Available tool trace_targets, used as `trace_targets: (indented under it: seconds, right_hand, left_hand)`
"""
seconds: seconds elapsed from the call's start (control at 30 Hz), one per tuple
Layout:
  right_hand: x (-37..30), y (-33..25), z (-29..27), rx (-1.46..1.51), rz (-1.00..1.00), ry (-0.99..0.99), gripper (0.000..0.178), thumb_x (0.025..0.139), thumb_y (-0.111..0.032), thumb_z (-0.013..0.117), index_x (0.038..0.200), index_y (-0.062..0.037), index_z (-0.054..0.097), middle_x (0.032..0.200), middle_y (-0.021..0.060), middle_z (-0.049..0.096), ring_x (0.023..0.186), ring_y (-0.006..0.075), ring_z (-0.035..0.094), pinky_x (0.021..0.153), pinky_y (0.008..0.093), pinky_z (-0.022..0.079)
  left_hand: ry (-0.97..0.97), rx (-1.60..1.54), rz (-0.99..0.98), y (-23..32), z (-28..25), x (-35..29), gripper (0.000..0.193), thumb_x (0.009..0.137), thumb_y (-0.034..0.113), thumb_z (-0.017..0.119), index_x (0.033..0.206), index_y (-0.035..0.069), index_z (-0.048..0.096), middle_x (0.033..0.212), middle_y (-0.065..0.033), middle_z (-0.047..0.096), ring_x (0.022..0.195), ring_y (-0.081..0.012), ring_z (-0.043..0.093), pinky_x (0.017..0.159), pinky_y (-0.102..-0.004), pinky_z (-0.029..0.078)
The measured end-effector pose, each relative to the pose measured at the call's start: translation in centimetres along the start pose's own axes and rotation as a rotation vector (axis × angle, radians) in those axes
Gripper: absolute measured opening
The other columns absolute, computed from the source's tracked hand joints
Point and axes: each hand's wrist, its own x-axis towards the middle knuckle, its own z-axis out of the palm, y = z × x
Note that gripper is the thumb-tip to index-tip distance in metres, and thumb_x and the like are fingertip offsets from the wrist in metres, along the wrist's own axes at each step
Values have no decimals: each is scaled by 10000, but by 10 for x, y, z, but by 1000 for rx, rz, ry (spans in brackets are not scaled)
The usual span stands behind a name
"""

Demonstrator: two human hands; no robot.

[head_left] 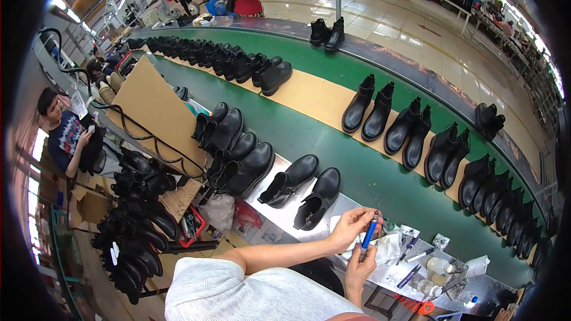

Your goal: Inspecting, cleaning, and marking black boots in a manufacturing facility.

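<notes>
A slim blue pen-like tool [369, 232] stands tilted between my hands, above the edge of the metal workbench. My right hand [359, 268] is closed round its lower, dark end. With fingers pinched, my left hand [351, 229] is at its upper tip; whatever small thing it pinches there is too small to make out. A white cloth [386, 248] lies on the bench just behind my hands. To the left of them, a pair of black ankle boots, one boot [322, 197] and its mate [290, 182], rests on the bench.
Pens [408, 249], a clear bottle [439, 265] and a coiled red hose [423, 307] are at the right. Beyond the bench runs a green conveyor [309, 128] with cardboard strips carrying rows of black boots [404, 131]. A boot rack [134, 238] and a seated person [68, 131] are at the left.
</notes>
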Motion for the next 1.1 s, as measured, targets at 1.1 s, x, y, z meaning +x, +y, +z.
trace_targets:
  seconds: [1.1]
  right_hand:
    - [-25, 4, -25, 9, 149, 103, 173, 839, -107, 595, 941, 23, 544, 680, 175, 574, 580, 258, 566, 553, 355, 441]
  left_hand:
    - [439, 236, 508, 124, -21, 48, 277, 899, 135, 456, 631, 119, 392, 560, 40, 326, 476, -68, 308, 427, -239, 264]
